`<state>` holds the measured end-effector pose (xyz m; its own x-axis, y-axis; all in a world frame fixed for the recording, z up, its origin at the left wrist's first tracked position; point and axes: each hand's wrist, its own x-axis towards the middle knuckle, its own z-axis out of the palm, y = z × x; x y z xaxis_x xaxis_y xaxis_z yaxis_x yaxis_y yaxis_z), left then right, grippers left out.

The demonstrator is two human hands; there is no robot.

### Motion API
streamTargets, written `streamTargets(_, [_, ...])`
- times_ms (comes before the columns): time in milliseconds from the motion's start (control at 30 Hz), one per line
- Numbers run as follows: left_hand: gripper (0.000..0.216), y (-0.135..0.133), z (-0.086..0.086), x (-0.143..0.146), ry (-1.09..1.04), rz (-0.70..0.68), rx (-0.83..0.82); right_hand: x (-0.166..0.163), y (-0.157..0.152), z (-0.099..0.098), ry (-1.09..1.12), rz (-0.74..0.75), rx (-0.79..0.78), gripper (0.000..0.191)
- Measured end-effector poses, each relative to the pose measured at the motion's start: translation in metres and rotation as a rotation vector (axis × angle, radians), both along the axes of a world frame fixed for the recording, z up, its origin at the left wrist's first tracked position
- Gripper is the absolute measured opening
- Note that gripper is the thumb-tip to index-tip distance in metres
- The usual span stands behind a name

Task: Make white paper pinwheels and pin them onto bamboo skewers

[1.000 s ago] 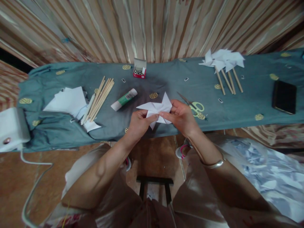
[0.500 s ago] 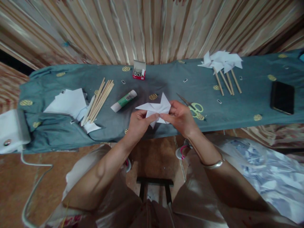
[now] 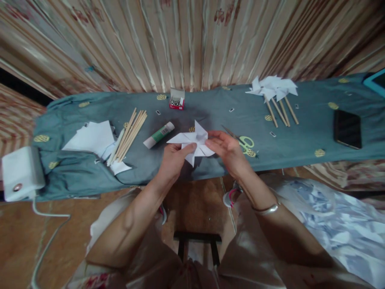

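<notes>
Just right of the glue stick (image 3: pixel 159 135), left hand (image 3: pixel 174 160) and right hand (image 3: pixel 230 150) each pinch the paper pinwheel (image 3: pixel 195 141); judged best: even pressure at centre.

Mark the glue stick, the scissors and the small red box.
glue stick (image 3: pixel 160 133), head view, green middle of the tube.
scissors (image 3: pixel 242 139), head view, base of the pale green handles.
small red box (image 3: pixel 176 106), head view, red front wall.

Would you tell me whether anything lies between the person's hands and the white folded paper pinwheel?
Nothing visible does: the left hand and the right hand hold the white folded paper pinwheel directly, above the teal cloth-covered board. The green-handled scissors lie beside the right hand, not in between.
</notes>
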<state>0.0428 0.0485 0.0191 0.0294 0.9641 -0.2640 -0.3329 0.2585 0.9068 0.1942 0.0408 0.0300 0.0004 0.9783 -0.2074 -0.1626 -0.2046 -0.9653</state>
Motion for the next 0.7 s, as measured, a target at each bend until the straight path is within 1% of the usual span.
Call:
streamTargets(167, [0.031, 0.007, 0.009, -0.004, -0.093, 0.034, -0.044, 0.002, 0.002, -0.001, 0.129, -0.064, -0.05, 0.04])
streamTargets(300, [0.033, 0.009, 0.013, -0.008, -0.124, 0.053, -0.033, 0.003, 0.001, 0.001, 0.201, -0.011, -0.064, 0.045])
streamTargets(400, [0.033, 0.009, 0.011, -0.01, -0.132, 0.064, -0.01, -0.002, -0.001, 0.003, 0.188, 0.034, -0.054, 0.05])
streamTargets(467, [0.033, 0.009, 0.01, -0.01, -0.119, 0.073, 0.008, -0.008, -0.001, 0.004, 0.178, 0.044, -0.049, 0.049])
streamTargets(567, [0.031, 0.009, 0.01, -0.012, -0.101, 0.085, 0.036, -0.019, -0.001, 0.004, 0.176, 0.047, -0.054, 0.047])
streamTargets(700, [0.029, 0.01, 0.012, -0.014, -0.08, 0.092, 0.038, -0.027, 0.001, 0.002, 0.12, 0.038, -0.02, 0.039])
